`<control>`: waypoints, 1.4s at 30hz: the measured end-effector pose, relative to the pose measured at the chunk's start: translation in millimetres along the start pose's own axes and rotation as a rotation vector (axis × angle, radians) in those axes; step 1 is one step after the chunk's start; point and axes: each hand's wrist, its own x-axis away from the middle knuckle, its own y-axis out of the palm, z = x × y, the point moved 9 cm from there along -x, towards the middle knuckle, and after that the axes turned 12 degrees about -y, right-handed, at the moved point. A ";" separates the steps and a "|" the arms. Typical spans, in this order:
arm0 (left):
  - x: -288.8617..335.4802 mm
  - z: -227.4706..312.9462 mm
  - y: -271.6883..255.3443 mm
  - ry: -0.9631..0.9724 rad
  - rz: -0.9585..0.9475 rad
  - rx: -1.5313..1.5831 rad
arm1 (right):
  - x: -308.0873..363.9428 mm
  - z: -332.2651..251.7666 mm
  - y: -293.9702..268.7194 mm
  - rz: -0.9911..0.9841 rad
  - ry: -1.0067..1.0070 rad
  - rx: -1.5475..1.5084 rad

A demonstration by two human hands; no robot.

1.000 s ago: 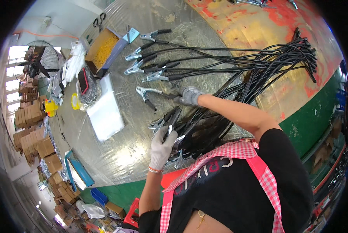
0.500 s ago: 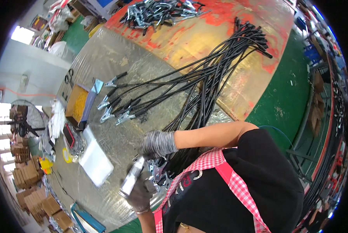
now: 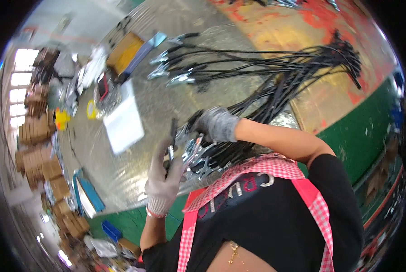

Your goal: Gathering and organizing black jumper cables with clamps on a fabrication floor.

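Note:
My left hand [image 3: 163, 179], in a pale grey glove, is curled around a metal clamp [image 3: 171, 149] with a black handle; motion blurs its outline. Just to the right, my right hand [image 3: 217, 124], in a darker grey glove, is closed at the clamp end of a black cable [image 3: 266, 102]; its fingertips are partly hidden. Between and below the hands lie several silver clamps [image 3: 203, 165], close to my apron. Farther off, more silver clamps [image 3: 180, 79] are spread on the table, their cables running to a bundle [image 3: 341, 54] at the far right.
A cardboard box of yellow pieces [image 3: 123, 54] stands at the far left of the table [image 3: 225, 93]. Nearer are a white sheet [image 3: 123, 120], a roll of yellow tape [image 3: 91, 109] and a blue folder [image 3: 89, 192]. Stacked cartons [image 3: 39, 131] line the left side.
The view has swung, so the table's things sit lower or farther right. My left hand has turned upward with the clamp, its fingers now more visible. My right hand stays by the cables.

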 end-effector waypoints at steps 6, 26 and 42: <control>21.6 55.3 6.5 0.647 0.372 -0.546 | 2.6 -7.2 3.5 -0.017 -0.050 0.136; -50.7 68.0 -1.6 0.300 0.168 -0.761 | -15.2 17.0 4.7 0.185 -0.269 -0.268; -9.5 74.6 41.4 0.690 0.140 -1.123 | -31.6 17.3 32.2 0.155 -0.182 -0.358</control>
